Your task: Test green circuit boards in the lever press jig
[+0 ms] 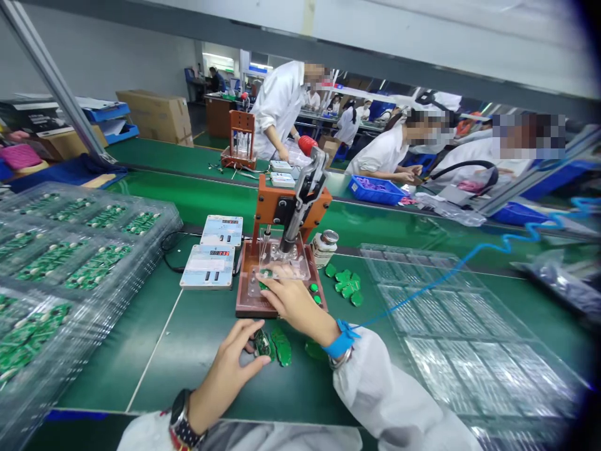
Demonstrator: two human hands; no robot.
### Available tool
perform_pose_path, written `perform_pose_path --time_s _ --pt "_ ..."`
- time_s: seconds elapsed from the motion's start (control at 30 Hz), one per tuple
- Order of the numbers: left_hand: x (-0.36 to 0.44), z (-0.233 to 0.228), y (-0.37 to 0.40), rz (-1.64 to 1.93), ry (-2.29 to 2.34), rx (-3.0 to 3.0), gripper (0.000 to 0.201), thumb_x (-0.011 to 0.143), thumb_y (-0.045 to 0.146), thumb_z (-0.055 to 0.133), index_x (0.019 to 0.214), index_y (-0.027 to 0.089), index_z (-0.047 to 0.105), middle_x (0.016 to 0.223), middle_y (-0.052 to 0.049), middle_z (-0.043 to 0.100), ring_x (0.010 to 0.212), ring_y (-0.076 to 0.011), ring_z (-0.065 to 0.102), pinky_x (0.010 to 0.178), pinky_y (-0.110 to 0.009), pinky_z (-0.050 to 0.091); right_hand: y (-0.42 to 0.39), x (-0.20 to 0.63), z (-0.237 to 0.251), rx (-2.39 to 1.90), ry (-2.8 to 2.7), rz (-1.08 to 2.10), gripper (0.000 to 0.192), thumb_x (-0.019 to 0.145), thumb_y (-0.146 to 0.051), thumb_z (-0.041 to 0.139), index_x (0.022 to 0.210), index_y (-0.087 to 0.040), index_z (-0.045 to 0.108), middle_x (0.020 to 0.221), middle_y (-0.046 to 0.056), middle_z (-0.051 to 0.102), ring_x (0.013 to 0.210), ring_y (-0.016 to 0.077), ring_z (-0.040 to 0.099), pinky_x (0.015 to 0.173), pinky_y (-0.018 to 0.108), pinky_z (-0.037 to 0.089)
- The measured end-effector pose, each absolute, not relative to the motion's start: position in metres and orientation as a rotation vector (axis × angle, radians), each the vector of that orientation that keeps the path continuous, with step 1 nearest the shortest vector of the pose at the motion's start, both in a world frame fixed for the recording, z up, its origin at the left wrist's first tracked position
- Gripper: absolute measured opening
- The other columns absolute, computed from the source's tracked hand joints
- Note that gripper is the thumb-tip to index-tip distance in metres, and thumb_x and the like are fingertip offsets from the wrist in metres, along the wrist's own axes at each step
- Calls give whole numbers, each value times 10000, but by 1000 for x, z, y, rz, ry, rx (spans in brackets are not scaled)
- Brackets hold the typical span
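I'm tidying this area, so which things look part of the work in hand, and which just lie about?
Likely in use:
orange-framed lever fixture, right hand at its front
small green circuit board at the left hand
two white rectangular boxes with digital displays

Apparently lying about:
brown cardboard box, background
pink textured item, far left

Cardboard box (154, 118) at upper left, blue basket (375, 195) of purple items (370, 183) near co-worker (381, 152)
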State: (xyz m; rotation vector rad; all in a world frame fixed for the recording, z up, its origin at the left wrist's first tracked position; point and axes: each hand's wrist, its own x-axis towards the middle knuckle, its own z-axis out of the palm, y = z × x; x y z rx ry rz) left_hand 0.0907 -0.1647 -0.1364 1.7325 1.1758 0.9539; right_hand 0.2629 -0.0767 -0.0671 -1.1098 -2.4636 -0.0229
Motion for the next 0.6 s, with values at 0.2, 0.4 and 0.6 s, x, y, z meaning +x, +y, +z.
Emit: perform_pose_path --time_s 0.2,0.4,0.6 --pt "83 -142 -164 909 1148 1802 431 804 257 604 1235 263 573 1155 -61 562 756 -140 646 752 -267 567 -77 263 -68 -1073 -2453 -131 281 924 -214 453 1161 -136 583 1187 158 541 1099 290 484 905 452 448" --pt "68 -150 -165 901 1174 2062 392 835 247 572 1226 269 585 1154 -68 592 978 -198 650 836 -272 548 -116 284 -73 -1141 -2284 -92 373 942 -190 393 1307 -186 463 1210 150 511 1180 269 432 924 445 437" --pt "59 -155 -171 877 1234 2331 376 853 269 575 1229 280 581 1162 -68 616 1078 -221 602 896 -309 523 -120 380 -116 -1588 -1832 -305 414 950 -228 361 1360 -261 413 1229 132 487 1172 271 447 909 467 414"
